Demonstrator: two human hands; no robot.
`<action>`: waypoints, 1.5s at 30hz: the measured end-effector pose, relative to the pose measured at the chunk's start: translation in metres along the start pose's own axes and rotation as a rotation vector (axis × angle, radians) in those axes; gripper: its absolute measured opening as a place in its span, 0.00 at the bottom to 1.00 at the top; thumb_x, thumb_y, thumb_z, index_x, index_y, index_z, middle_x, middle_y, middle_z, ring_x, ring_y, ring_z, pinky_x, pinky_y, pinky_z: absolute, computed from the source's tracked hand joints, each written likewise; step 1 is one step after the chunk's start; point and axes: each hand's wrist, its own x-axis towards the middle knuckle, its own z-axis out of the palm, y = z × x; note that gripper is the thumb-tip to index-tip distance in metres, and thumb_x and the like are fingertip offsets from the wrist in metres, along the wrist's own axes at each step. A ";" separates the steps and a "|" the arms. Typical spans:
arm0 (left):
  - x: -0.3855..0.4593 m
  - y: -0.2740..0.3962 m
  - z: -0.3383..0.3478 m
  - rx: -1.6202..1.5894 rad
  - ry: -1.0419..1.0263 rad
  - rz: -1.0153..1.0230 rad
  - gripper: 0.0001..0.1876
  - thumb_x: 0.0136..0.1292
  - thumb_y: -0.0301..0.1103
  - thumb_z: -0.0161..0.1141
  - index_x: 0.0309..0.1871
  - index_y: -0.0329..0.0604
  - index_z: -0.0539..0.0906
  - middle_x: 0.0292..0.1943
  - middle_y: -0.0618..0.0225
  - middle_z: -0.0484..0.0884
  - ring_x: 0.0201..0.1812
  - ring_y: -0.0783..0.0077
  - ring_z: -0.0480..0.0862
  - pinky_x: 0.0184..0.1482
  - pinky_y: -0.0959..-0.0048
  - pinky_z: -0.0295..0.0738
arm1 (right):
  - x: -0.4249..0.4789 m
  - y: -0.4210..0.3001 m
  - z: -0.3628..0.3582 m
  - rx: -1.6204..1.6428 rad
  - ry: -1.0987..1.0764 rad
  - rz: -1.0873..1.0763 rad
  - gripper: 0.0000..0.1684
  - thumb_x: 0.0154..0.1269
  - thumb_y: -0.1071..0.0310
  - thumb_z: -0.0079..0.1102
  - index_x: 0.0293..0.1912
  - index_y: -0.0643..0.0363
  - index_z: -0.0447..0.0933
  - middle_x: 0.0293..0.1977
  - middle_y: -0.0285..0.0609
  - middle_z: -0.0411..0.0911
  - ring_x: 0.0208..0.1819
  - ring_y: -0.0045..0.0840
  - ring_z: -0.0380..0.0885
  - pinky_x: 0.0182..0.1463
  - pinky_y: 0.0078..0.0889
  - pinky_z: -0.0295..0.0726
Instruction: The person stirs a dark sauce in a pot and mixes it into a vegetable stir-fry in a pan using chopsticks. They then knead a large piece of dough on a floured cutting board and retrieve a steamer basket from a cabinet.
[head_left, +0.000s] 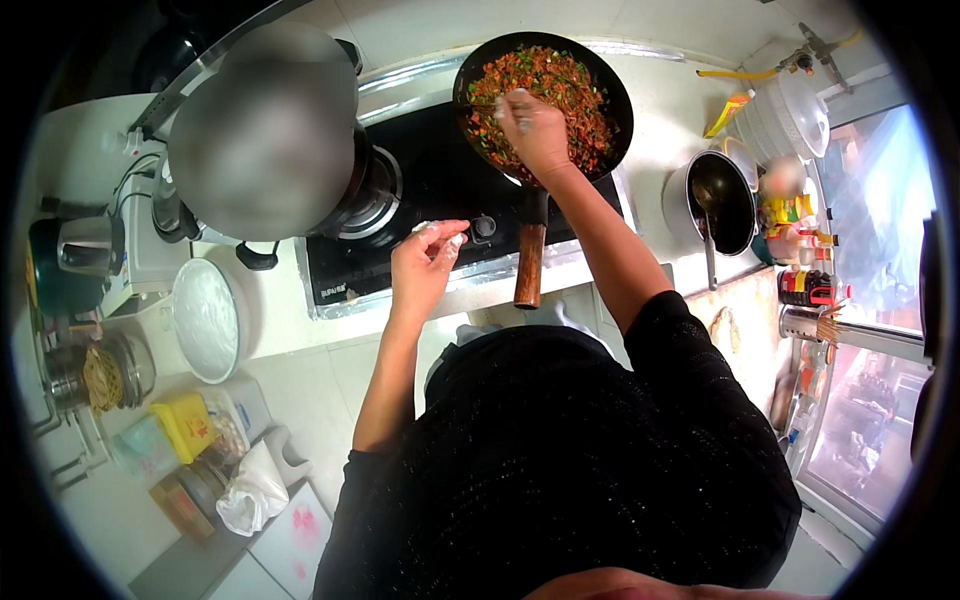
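Note:
A dark frying pan (532, 301) with a wooden handle stands on the black glass gas stove (427, 165). It is filled with a chopped mixture (592, 112) of orange, brown and green pieces. My right hand (534, 131), with white residue on its fingers, is over the left part of the mixture, its fingers bent together; thin sticks seem to stick out from them, but blur hides exactly what it holds. My left hand (429, 259) hovers over the stove's front edge beside a control knob (484, 226), fingers dusted white and apart, holding nothing.
A large pot (361, 172), mostly blurred out, stands on the left burner. Left of the stove is a whitish bowl (206, 321). At the right are a pot (679, 187) with a ladle (710, 255), sauce bottles (806, 289) and a floury board (739, 307).

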 end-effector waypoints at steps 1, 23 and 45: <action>-0.001 -0.001 -0.002 0.003 0.001 0.014 0.11 0.65 0.21 0.58 0.50 0.35 0.84 0.38 0.67 0.85 0.39 0.81 0.82 0.44 0.83 0.73 | 0.004 0.001 0.000 -0.046 0.010 0.019 0.07 0.63 0.67 0.64 0.32 0.58 0.78 0.21 0.46 0.79 0.23 0.38 0.80 0.29 0.33 0.79; 0.004 -0.015 -0.024 -0.055 -0.085 0.037 0.11 0.65 0.22 0.59 0.49 0.37 0.85 0.38 0.66 0.85 0.38 0.79 0.83 0.42 0.82 0.74 | 0.021 -0.016 0.024 -0.072 0.114 0.065 0.11 0.65 0.61 0.61 0.31 0.57 0.80 0.25 0.48 0.80 0.25 0.41 0.81 0.32 0.37 0.80; 0.018 -0.025 -0.002 -0.158 -0.246 0.024 0.10 0.67 0.24 0.58 0.49 0.35 0.84 0.40 0.68 0.84 0.41 0.80 0.83 0.43 0.82 0.75 | 0.032 -0.010 -0.157 -0.342 -0.378 0.476 0.18 0.66 0.54 0.61 0.36 0.62 0.82 0.21 0.44 0.81 0.23 0.30 0.79 0.31 0.32 0.78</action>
